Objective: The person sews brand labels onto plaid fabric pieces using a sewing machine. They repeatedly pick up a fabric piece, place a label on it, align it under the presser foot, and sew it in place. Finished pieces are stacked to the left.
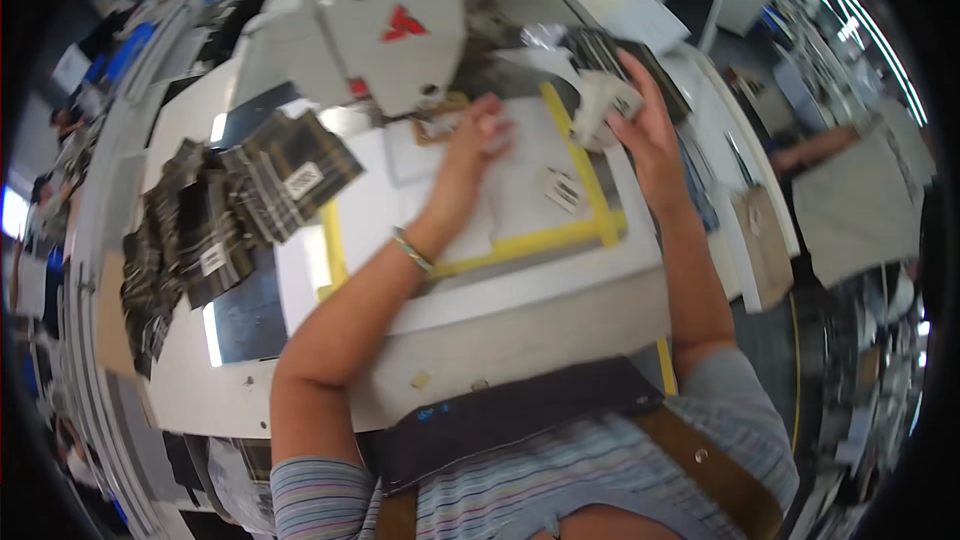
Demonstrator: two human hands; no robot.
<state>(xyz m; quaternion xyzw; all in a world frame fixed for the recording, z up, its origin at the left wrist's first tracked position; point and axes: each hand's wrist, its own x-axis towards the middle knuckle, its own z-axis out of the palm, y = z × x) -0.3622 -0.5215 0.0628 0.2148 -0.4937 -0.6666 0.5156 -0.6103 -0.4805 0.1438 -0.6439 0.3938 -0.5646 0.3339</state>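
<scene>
My right hand [652,140] grips a small bundle of white labels [603,108] with dark print, thumb in front and fingers behind. My left hand [475,145] is raised in front of the sewing machine head [395,25], its fingers loosely curled and apart, somewhat blurred, with nothing seen in them. Under both hands lies a white work plate [530,165] edged with yellow tape [545,237]. A single white label [563,190] rests on it near the right tape strip. Close to the machine's needle area is a small brown frame-like part [432,126].
Dark plaid fabric pieces [290,176] with white labels lie at the left of the table. More dark folded fabric [650,75] sits beyond my right hand. A brown cardboard piece [758,240] stands at the right edge. Another person's arm [825,148] shows farther right.
</scene>
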